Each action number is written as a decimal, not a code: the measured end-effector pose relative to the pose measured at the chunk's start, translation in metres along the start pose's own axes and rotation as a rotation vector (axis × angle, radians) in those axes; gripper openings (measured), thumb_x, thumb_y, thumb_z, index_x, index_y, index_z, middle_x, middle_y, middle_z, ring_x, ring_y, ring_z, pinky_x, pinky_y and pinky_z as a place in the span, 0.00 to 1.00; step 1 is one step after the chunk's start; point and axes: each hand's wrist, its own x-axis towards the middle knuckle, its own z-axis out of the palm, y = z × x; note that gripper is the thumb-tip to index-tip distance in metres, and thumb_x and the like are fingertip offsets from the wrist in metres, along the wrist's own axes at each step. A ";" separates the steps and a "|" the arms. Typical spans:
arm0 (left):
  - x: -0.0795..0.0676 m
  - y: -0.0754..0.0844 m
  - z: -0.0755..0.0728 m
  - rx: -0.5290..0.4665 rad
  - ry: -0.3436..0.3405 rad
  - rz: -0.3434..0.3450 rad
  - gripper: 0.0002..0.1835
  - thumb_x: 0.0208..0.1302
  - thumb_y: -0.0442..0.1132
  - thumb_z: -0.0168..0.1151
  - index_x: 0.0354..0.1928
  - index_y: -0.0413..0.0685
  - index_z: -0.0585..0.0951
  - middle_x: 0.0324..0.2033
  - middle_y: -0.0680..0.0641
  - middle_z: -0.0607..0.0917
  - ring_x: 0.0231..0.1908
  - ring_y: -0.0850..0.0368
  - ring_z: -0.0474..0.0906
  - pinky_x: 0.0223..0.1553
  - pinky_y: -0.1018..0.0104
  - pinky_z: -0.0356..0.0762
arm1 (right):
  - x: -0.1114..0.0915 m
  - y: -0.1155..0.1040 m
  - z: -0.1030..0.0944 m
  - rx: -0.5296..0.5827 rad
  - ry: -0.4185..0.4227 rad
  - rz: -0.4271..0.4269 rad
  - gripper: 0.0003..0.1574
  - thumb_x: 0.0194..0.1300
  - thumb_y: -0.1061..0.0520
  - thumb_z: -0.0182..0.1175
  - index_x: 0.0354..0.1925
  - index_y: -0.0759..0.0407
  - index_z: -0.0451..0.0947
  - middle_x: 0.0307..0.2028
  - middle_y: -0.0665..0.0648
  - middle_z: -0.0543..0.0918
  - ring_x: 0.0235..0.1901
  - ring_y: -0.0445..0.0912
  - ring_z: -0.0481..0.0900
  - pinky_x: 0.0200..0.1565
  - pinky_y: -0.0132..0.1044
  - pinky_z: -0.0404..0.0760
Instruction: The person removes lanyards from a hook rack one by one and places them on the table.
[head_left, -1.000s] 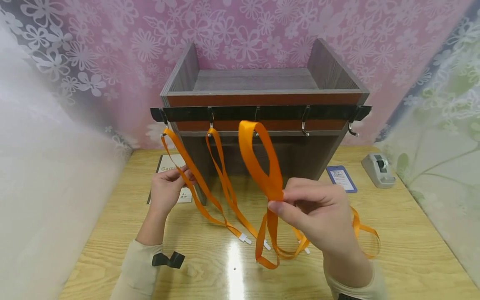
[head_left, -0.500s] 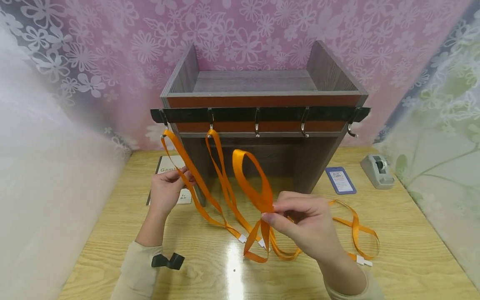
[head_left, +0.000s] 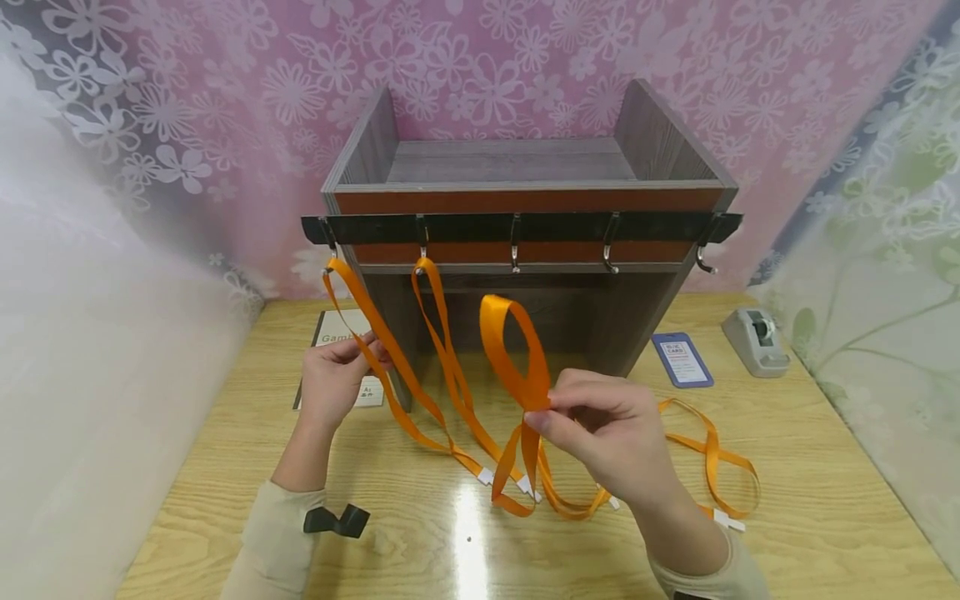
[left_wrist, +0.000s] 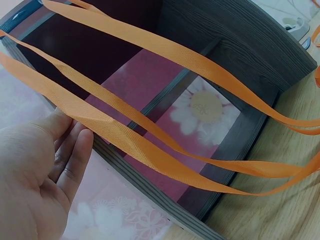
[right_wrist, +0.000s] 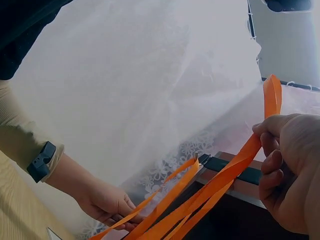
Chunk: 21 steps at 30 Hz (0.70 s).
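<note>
The right hand (head_left: 607, 433) pinches an orange strap (head_left: 527, 388) between thumb and forefinger, its top standing up as a loop, below the middle hook (head_left: 514, 254) in the head view, apart from it; the rest of this strap hangs down towards the table (head_left: 405, 550). The left hand (head_left: 332, 385) pinches one edge of the left strap (head_left: 365, 302), which hangs on the leftmost hook (head_left: 331, 258). Next to it the second strap (head_left: 457, 385) hangs on the second hook (head_left: 423, 247). Both run down to white clips near the table's middle. The five hooks sit along a black bar (head_left: 465, 227) across the front of a grey shelf (head_left: 510, 158). A fourth strap (head_left: 711, 454) lies on the table at the right, with a blue card holder (head_left: 683, 361) and a tape dispenser (head_left: 756, 342) beyond it. Behind the left hand lies a booklet (head_left: 335, 327), partly covered
</note>
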 end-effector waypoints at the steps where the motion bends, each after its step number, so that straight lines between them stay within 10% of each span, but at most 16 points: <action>1: 0.000 0.000 0.000 -0.003 -0.002 0.002 0.17 0.66 0.35 0.67 0.46 0.22 0.83 0.25 0.57 0.90 0.25 0.60 0.88 0.35 0.63 0.89 | 0.000 0.000 0.000 -0.004 0.002 0.001 0.17 0.58 0.77 0.65 0.42 0.62 0.87 0.25 0.57 0.79 0.21 0.44 0.66 0.15 0.33 0.63; 21: 0.000 -0.001 -0.001 0.045 0.011 -0.013 0.17 0.66 0.38 0.67 0.44 0.24 0.85 0.24 0.59 0.89 0.26 0.62 0.88 0.34 0.66 0.89 | -0.024 0.020 -0.012 -0.046 0.012 0.201 0.22 0.59 0.79 0.62 0.43 0.58 0.88 0.30 0.48 0.83 0.20 0.46 0.65 0.15 0.36 0.63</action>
